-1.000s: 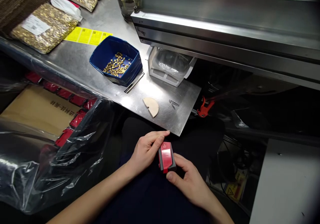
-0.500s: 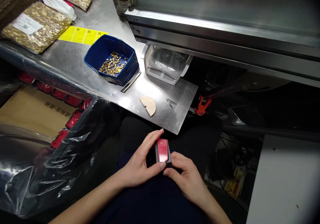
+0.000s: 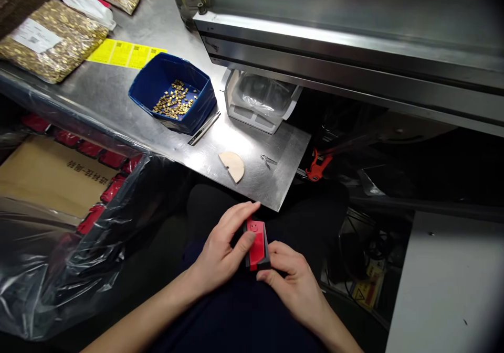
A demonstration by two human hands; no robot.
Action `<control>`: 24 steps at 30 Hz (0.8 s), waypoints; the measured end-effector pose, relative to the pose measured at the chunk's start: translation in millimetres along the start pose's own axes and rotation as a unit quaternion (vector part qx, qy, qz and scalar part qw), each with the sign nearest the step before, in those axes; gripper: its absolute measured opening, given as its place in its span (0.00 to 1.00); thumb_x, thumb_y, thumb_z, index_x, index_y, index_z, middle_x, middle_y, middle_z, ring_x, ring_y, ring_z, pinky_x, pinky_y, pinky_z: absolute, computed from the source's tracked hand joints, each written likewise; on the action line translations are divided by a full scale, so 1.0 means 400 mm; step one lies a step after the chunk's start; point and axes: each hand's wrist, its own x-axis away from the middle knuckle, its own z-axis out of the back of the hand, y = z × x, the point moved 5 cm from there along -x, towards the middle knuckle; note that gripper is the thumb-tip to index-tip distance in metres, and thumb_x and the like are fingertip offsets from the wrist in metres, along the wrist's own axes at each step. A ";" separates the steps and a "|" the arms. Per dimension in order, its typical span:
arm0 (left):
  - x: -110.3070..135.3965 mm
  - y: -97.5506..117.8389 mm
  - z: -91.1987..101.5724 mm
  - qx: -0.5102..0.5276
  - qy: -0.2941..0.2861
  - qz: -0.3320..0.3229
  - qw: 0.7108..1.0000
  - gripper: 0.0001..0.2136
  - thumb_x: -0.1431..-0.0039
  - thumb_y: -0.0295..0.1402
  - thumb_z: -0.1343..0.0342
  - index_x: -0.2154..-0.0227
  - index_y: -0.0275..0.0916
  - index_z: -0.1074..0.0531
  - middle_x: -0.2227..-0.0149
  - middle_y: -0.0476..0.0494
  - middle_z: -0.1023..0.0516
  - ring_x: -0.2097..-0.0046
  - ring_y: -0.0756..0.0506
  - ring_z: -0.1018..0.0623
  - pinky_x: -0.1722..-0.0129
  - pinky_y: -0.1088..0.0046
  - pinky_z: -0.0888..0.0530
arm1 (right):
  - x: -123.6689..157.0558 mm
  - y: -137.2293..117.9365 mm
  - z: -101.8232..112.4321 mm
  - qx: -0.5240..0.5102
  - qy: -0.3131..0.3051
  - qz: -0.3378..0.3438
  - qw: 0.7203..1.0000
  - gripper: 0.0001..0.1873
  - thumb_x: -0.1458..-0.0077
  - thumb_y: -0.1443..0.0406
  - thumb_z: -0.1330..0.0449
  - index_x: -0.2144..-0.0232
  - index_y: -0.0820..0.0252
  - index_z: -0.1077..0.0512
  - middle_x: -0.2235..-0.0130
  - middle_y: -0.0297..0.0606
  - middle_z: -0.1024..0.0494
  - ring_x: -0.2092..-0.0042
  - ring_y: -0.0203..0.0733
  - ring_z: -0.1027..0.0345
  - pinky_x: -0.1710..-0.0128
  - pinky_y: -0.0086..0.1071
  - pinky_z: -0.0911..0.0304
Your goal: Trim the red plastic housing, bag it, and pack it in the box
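Above my lap I hold a small red-and-dark-grey plastic part, its glossy red face turned up and a small square mark near the far end. My left hand is closed around its left side, the thumb pressing on the red face and the fingers along the far end. At the near right corner, my right hand grips the dark edge between thumb and curled fingers. Ahead on the metal table lie a half-round wooden piece and a thin metal piece.
A blue bin holds many small brass pieces, with a slim pen-like tool beside it. Behind stand a grey tray and a metal conveyor frame. Bags of brass parts lie left, above a plastic-lined box with red parts.
My left thumb has moved from the near end of the part up onto its red face. A red edge now shows at the near end. My right hand keeps its grip.
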 end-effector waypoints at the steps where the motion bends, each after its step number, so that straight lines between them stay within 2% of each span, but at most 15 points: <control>1: -0.005 0.013 -0.002 -0.013 -0.008 0.006 1.000 0.21 0.30 0.39 0.45 0.36 0.52 0.33 0.34 0.42 0.35 0.33 0.36 0.34 0.33 0.56 0.37 | 0.001 -0.001 -0.002 0.008 0.001 0.003 1.000 0.12 0.34 0.58 0.37 0.67 0.56 0.20 0.61 0.35 0.22 0.58 0.40 0.28 0.57 0.33 0.35; 4: -0.016 0.040 -0.010 -0.020 -0.018 0.044 0.999 0.14 0.36 0.38 0.37 0.49 0.48 0.23 0.36 0.42 0.33 0.38 0.36 0.29 0.38 0.59 0.31 | 0.004 -0.005 -0.006 0.039 0.005 0.021 0.999 0.15 0.34 0.58 0.37 0.72 0.57 0.22 0.61 0.36 0.22 0.58 0.41 0.30 0.58 0.33 0.36; 7: -0.024 0.044 -0.020 -0.001 -0.008 0.072 0.997 0.07 0.36 0.38 0.37 0.59 0.44 0.21 0.50 0.43 0.26 0.50 0.41 0.23 0.50 0.64 0.25 | 0.005 -0.009 -0.008 0.062 -0.001 0.030 0.998 0.14 0.33 0.58 0.37 0.71 0.57 0.22 0.62 0.36 0.22 0.59 0.41 0.31 0.59 0.34 0.37; 9: -0.029 0.036 -0.026 0.005 0.006 0.082 0.997 0.08 0.35 0.40 0.37 0.64 0.42 0.21 0.58 0.45 0.25 0.55 0.42 0.22 0.54 0.66 0.25 | 0.004 -0.009 -0.009 0.068 -0.010 0.027 0.997 0.13 0.33 0.58 0.38 0.69 0.56 0.21 0.63 0.36 0.22 0.60 0.41 0.31 0.59 0.34 0.37; 12: -0.041 0.022 -0.027 0.017 0.035 0.083 0.996 0.14 0.29 0.42 0.45 0.68 0.42 0.20 0.59 0.45 0.23 0.55 0.43 0.22 0.54 0.66 0.26 | 0.001 -0.008 -0.009 0.062 -0.013 0.015 0.998 0.12 0.34 0.58 0.37 0.68 0.56 0.20 0.63 0.36 0.22 0.59 0.41 0.31 0.58 0.34 0.37; 14: -0.049 0.012 -0.026 0.055 0.039 0.085 0.994 0.20 0.25 0.43 0.53 0.65 0.42 0.19 0.55 0.44 0.21 0.53 0.42 0.21 0.51 0.65 0.26 | -0.002 -0.005 -0.006 0.044 -0.001 0.002 0.999 0.12 0.34 0.58 0.37 0.69 0.57 0.21 0.63 0.36 0.23 0.59 0.41 0.31 0.58 0.33 0.37; 17: -0.053 -0.008 -0.021 0.111 0.025 0.099 0.989 0.22 0.23 0.44 0.60 0.53 0.45 0.20 0.47 0.44 0.21 0.46 0.40 0.23 0.42 0.62 0.28 | -0.004 0.002 0.000 0.007 0.015 -0.013 1.000 0.11 0.34 0.59 0.37 0.67 0.56 0.21 0.62 0.35 0.23 0.59 0.40 0.30 0.57 0.32 0.37; 20: -0.047 -0.029 -0.010 0.115 0.011 0.097 0.989 0.21 0.24 0.45 0.60 0.47 0.46 0.22 0.43 0.43 0.24 0.39 0.39 0.27 0.35 0.59 0.34 | -0.008 0.014 0.005 -0.006 0.019 -0.028 0.999 0.07 0.34 0.61 0.37 0.63 0.56 0.21 0.59 0.35 0.23 0.56 0.40 0.28 0.55 0.31 0.36; 24: -0.031 -0.049 -0.003 0.096 -0.034 0.076 0.992 0.20 0.25 0.47 0.56 0.43 0.47 0.24 0.31 0.43 0.37 0.30 0.36 0.38 0.29 0.54 0.41 | -0.025 0.030 0.024 -0.018 0.044 -0.049 0.998 0.12 0.34 0.59 0.38 0.68 0.57 0.21 0.63 0.36 0.22 0.58 0.42 0.28 0.55 0.33 0.35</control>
